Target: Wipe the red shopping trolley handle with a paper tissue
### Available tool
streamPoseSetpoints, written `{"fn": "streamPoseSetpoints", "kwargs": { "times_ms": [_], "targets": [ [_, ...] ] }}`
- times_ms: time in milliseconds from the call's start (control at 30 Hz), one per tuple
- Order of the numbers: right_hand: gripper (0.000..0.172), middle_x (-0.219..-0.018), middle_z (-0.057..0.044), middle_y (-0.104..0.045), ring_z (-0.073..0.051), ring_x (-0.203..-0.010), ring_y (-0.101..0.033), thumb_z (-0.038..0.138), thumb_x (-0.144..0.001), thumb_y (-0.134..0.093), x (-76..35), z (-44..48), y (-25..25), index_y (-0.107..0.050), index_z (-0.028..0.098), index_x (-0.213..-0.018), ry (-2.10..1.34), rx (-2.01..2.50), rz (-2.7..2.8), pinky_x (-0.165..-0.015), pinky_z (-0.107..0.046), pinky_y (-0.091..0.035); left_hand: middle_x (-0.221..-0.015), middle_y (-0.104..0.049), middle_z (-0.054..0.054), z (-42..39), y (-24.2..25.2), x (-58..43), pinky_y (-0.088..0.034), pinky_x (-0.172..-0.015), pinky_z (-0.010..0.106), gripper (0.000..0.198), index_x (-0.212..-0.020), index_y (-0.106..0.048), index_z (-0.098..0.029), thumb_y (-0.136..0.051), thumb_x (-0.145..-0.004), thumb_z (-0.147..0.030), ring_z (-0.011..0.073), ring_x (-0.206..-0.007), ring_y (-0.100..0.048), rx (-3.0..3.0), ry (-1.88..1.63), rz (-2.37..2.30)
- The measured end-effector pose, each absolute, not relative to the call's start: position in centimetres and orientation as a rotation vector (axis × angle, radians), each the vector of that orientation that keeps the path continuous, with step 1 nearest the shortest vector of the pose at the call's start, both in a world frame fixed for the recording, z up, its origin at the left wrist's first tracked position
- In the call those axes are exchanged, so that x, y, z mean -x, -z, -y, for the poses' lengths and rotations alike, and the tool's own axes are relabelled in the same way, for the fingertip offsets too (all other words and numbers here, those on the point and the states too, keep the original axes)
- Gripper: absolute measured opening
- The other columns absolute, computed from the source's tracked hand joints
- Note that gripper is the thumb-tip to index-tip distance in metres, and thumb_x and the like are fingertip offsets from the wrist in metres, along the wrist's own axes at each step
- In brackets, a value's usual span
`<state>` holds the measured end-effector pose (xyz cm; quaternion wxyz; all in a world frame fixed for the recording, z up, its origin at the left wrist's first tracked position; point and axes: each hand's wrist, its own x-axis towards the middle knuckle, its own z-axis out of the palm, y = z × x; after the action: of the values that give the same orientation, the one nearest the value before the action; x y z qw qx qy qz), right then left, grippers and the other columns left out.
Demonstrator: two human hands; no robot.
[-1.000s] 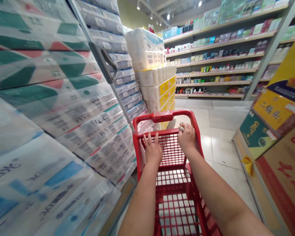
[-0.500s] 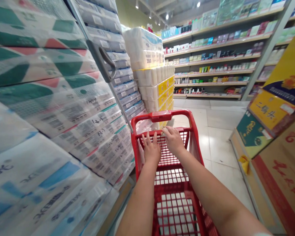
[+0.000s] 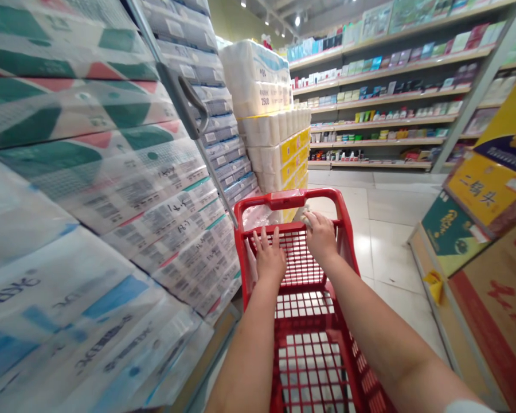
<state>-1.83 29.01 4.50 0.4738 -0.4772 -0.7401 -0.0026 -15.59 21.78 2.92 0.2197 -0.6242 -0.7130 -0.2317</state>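
In front of me is a red plastic shopping basket [image 3: 346, 252] with gridded walls and a thick top handle. My left hand [image 3: 272, 258] rests at the inner far wall of the basket, its fingers spread and reaching the red crossbar below the handle. To its right, my right hand [image 3: 321, 238] has its fingers curled at the same crossbar. A small pale, lumpy thing [image 3: 305, 214] shows at those fingertips; its kind is too small to make out. Through the grid at the bottom, pale shapes are visible, unclear which.
Wrapped tissue packs [image 3: 124, 172] are stacked close along the left, with a grey metal pole [image 3: 183, 100] before them. Toilet roll packs [image 3: 266, 120] stand ahead. Liquor cartons [image 3: 484, 189] line the right. Stocked shelves [image 3: 391, 123] cross the back beyond the tiled floor [image 3: 384, 252].
My right hand has shifted right along the crossbar, away from my left hand, with the pale thing now showing more clearly. The view has turned slightly, and the surroundings sit a little differently.
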Motion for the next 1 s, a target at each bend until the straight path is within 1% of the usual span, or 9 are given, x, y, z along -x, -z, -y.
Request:
{"fn": "streamPoseSetpoints", "kwargs": {
  "times_ms": [167,333,400,500,633,700,800,900,1000],
  "targets": [
    [0.038,-0.128,-0.009,-0.055,-0.024,-0.119,-0.048,0.012,-0.087,-0.043,2.1,-28.9,-4.4,-0.058,0.023,-0.120,0.003,0.978,2.012,-0.102,-0.042,-0.037,-0.151,-0.026,0.017,-22.1,-2.6,15.6,-0.022,-0.109,0.066,0.067,-0.143,-0.035,-0.022,-0.058,-0.080,-0.023,0.0422,-0.141,-0.016,1.731,0.642,1.983],
    [0.036,-0.125,-0.011,-0.057,-0.027,-0.119,-0.048,0.014,-0.088,-0.044,2.0,-28.9,-4.5,-0.057,0.020,-0.121,0.016,1.171,1.831,-0.103,-0.046,-0.035,-0.152,-0.025,0.017,-22.3,-2.3,15.7,-0.020,-0.109,0.066,0.067,-0.144,-0.034,-0.022,-0.057,-0.081,-0.023,0.0421,-0.141,-0.015,1.741,0.651,1.981],
    [0.036,-0.129,-0.012,-0.054,-0.026,-0.120,-0.046,0.014,-0.088,-0.044,2.2,-28.7,-4.4,-0.057,0.020,-0.121,0.016,1.103,1.910,-0.103,-0.045,-0.034,-0.152,-0.024,0.017,-22.3,-2.3,15.6,-0.019,-0.109,0.066,0.068,-0.144,-0.034,-0.022,-0.057,-0.081,-0.023,0.0421,-0.141,-0.014,1.746,0.648,1.986],
    [0.036,-0.132,-0.009,-0.053,-0.024,-0.121,-0.046,0.015,-0.089,-0.043,2.5,-28.6,-4.4,-0.056,0.023,-0.122,0.001,0.976,2.044,-0.104,-0.043,-0.033,-0.153,-0.023,0.016,-22.3,-2.4,15.6,-0.019,-0.109,0.067,0.069,-0.144,-0.033,-0.023,-0.058,-0.080,-0.023,0.0419,-0.142,-0.013,1.746,0.648,2.004],
    [0.036,-0.126,-0.011,-0.056,-0.026,-0.121,-0.046,0.016,-0.091,-0.042,2.7,-28.6,-4.3,-0.055,0.021,-0.124,0.003,1.111,1.897,-0.104,-0.046,-0.032,-0.153,-0.023,0.015,-22.3,-2.6,15.6,-0.020,-0.110,0.066,0.068,-0.145,-0.032,-0.024,-0.056,-0.082,-0.024,0.0409,-0.142,-0.012,1.749,0.653,2.024],
    [0.037,-0.131,-0.012,-0.053,-0.026,-0.124,-0.043,0.016,-0.091,-0.041,3.0,-28.4,-4.1,-0.055,0.020,-0.125,0.021,1.102,1.933,-0.106,-0.047,-0.031,-0.154,-0.022,0.014,-22.2,-2.6,15.5,-0.019,-0.110,0.065,0.067,-0.145,-0.032,-0.024,-0.055,-0.082,-0.023,0.0401,-0.143,-0.012,1.755,0.645,2.040],
    [0.038,-0.138,-0.010,-0.047,-0.026,-0.128,-0.039,0.017,-0.091,-0.042,3.4,-28.1,-3.9,-0.055,0.023,-0.126,0.045,1.009,2.080,-0.109,-0.048,-0.027,-0.155,-0.019,0.013,-22.1,-2.8,15.4,-0.019,-0.111,0.065,0.068,-0.145,-0.032,-0.025,-0.056,-0.081,-0.021,0.0391,-0.143,-0.010,1.758,0.625,2.067],
    [0.040,-0.135,-0.010,-0.050,-0.026,-0.128,-0.040,0.018,-0.092,-0.041,3.5,-28.2,-3.9,-0.052,0.023,-0.129,0.038,1.077,1.983,-0.109,-0.050,-0.026,-0.155,-0.023,0.012,-22.1,-2.9,15.3,-0.019,-0.112,0.063,0.063,-0.145,-0.032,-0.023,-0.052,-0.085,-0.025,0.0365,-0.144,-0.010,1.743,0.642,2.071],
    [0.040,-0.134,-0.014,-0.050,-0.026,-0.128,-0.040,0.017,-0.092,-0.040,3.4,-28.4,-3.7,-0.052,0.017,-0.130,0.042,1.100,1.917,-0.108,-0.047,-0.030,-0.154,-0.026,0.012,-22.5,-2.9,15.1,-0.019,-0.116,0.055,0.058,-0.146,-0.028,-0.016,-0.041,-0.092,-0.030,0.0300,-0.145,-0.010,1.760,0.665,2.054]
  ]
}}
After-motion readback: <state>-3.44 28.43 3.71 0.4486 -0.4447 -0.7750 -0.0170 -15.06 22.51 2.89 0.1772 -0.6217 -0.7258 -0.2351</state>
